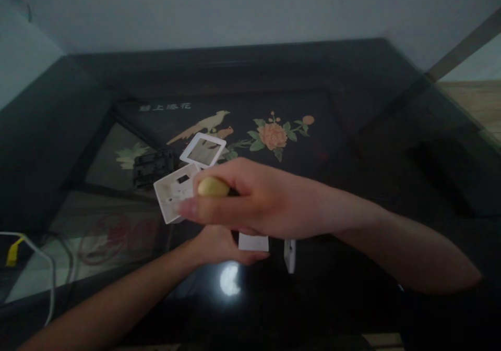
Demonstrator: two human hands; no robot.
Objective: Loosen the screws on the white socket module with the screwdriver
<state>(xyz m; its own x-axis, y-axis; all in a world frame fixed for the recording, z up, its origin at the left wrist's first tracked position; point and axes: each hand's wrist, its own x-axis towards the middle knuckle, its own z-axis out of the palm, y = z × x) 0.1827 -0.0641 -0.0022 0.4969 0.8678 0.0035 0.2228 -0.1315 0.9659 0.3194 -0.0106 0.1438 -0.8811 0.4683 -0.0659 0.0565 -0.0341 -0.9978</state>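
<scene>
Take the open white box [166, 194] as the landmark. It lies tilted on the dark, glossy surface [336, 299], its hollow side showing. Just to its right, the right hand [270, 200] is curled closed around a rounded yellow handle [213, 186] (a screwdriver's, perhaps, though no shaft can be seen). One fingertip reaches over the box's inside; whether it touches is impossible to tell. Nearer the wearer and to the right of the box, the left hand [217, 244] has a small white block [253, 242] pinched between thumb and fingers, open only as wide as the block. The right hand hides part of it.

Beyond the box, slightly to its right, sits a white frame with a window [203, 150]; left of the box, just beside it, is a black plastic part [152, 168]. A thin white piece [290, 256] stands on edge farther to the right.

The block looks light and stiff, probably smooth hard plastic that could slip; its opposite side edges seem the best hold. The handle looks rigid and easy to grip, best taken round its thick, rounded end. The windowed frame seems the most fragile (its pane may crack or smudge), so its rim would be the safer place to lift it.
</scene>
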